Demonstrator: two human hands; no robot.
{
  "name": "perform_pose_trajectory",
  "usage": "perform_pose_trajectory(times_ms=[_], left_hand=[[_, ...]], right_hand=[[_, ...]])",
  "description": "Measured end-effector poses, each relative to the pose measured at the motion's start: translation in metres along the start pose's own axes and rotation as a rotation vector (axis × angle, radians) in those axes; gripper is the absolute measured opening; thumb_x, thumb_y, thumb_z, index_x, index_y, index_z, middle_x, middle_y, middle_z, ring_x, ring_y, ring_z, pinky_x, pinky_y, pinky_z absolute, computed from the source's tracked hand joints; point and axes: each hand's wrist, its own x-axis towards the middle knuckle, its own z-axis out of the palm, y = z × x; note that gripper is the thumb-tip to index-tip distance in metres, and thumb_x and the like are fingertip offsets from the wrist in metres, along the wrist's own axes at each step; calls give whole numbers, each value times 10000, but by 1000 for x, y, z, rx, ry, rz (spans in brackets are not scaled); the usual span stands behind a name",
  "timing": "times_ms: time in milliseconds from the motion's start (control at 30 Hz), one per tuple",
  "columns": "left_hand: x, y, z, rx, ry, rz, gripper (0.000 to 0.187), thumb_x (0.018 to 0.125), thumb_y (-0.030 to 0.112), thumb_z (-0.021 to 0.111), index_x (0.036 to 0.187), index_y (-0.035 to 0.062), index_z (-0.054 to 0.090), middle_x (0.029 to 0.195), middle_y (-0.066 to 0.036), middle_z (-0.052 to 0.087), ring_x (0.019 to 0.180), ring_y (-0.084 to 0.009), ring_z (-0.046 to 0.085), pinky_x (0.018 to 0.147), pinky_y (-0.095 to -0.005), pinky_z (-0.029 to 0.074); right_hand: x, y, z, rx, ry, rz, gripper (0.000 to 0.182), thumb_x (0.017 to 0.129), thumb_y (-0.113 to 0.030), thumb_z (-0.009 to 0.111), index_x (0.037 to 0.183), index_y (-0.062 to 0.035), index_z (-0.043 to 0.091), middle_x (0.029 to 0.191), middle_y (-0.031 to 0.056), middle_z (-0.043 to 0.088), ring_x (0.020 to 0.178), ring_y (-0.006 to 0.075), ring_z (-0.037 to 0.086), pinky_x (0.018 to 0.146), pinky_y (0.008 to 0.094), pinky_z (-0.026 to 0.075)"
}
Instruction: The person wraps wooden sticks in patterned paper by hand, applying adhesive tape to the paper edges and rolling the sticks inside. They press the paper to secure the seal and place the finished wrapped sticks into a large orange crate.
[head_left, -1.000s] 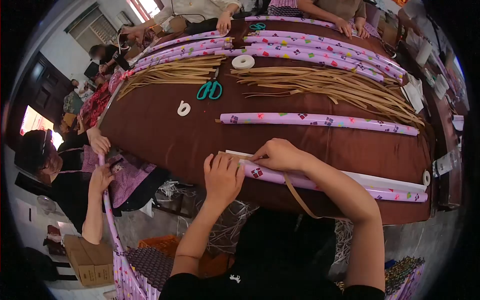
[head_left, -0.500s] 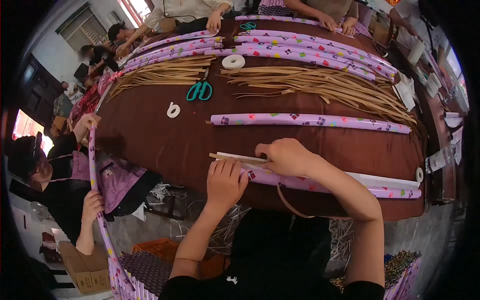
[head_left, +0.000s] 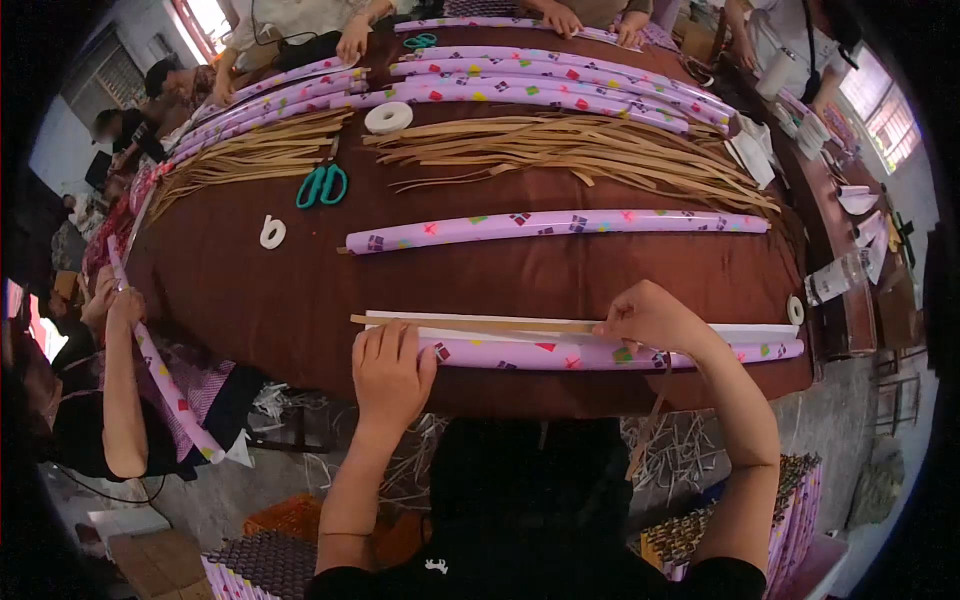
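Note:
Close to me lies a lilac patterned paper roll (head_left: 560, 353) with a white edge strip (head_left: 755, 330) along its far side. My left hand (head_left: 390, 370) presses over its left end, fingers bent across the roll and the edge. A flat tan strip (head_left: 480, 323) runs along the white edge, its left tip poking out past my left fingers. My right hand (head_left: 650, 318) pinches this strip near the roll's middle; the strip's loose end hangs below the table edge under that hand. Beyond, a second patterned roll (head_left: 560, 228) lies parallel, with a tan tip showing at its left end.
Tan strips (head_left: 560, 145) lie in bundles across the table, behind teal-handled scissors (head_left: 322, 186) and white tape rolls (head_left: 388, 117). Several finished rolls (head_left: 560, 75) lie farther back. At left, a co-worker's hands (head_left: 120, 300) hold another roll. Paper scraps (head_left: 680, 440) litter the floor.
My right hand has slid right along the near roll, and more of the tan strip now lies along the white edge. My left hand stays at the left end. The view has shifted.

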Motion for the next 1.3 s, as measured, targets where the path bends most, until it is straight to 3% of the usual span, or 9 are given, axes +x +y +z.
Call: perform_pose_trajectory(times_ms=[67, 133, 167, 267, 500, 1000, 1200, 1300], left_hand=[[0, 0, 0, -2, 1, 8, 334, 842, 237, 631, 1058, -19, 632, 1088, -165, 606, 1019, -326, 564, 966, -454, 406], [-2, 1, 0, -25, -42, -18, 305, 909, 200, 562, 1112, -24, 604, 1116, -173, 589, 1043, -355, 541, 981, -482, 382], [-2, 0, -1, -15, -58, -15, 309, 911, 198, 561, 1123, -23, 600, 1133, -178, 586, 1050, -353, 541, 983, -481, 380], [-2, 0, 0, 11, -15, -5, 324, 855, 240, 618, 1052, -17, 630, 1102, -172, 601, 1034, -340, 558, 977, -469, 400], [-1, 1, -1, 5, -11, 0, 306, 866, 232, 603, 1063, -1, 620, 1089, -163, 589, 1013, -336, 554, 961, -467, 405], [1, 2, -4, -18, -56, -32, 293, 877, 234, 580, 1062, 8, 613, 1093, -156, 578, 1023, -337, 545, 976, -461, 386], [0, 7, -2, -76, -39, -71, 305, 869, 233, 579, 1053, -11, 588, 1100, -182, 565, 1034, -352, 526, 997, -485, 358], [1, 14, -3, -21, -48, -103, 333, 869, 272, 584, 1048, -9, 594, 1110, -194, 551, 1073, -376, 503, 1011, -526, 342]], right_hand=[[-2, 8, 0, -56, 75, 57, 257, 817, -220, 746, 721, 13, 697, 533, 84, 594, 469, 121, 530, 486, 292, 429], [2, 19, 7, -325, 233, -39, 346, 752, -342, 774, 694, -9, 701, 594, 144, 624, 564, 249, 625, 572, 366, 496], [2, 20, 9, -284, 222, -30, 381, 729, -385, 786, 676, -18, 698, 609, 169, 614, 603, 308, 623, 603, 404, 496], [2, 24, 12, -255, 227, -27, 372, 720, -376, 794, 671, -20, 695, 610, 169, 615, 593, 305, 620, 600, 400, 497], [9, 30, 15, -313, 274, -88, 384, 709, -384, 802, 651, -22, 690, 598, 163, 617, 574, 310, 610, 582, 401, 494], [11, 22, 12, -314, 187, 56, 376, 699, -410, 796, 677, -45, 711, 646, 147, 655, 627, 306, 650, 635, 400, 525], [10, 31, 18, -409, 279, 3, 402, 670, -439, 809, 669, -51, 701, 679, 165, 664, 672, 336, 663, 645, 419, 531], [4, 21, 28, -482, 441, 88, 456, 621, -479, 826, 659, -52, 668, 676, 156, 658, 700, 343, 670, 638, 440, 531]])
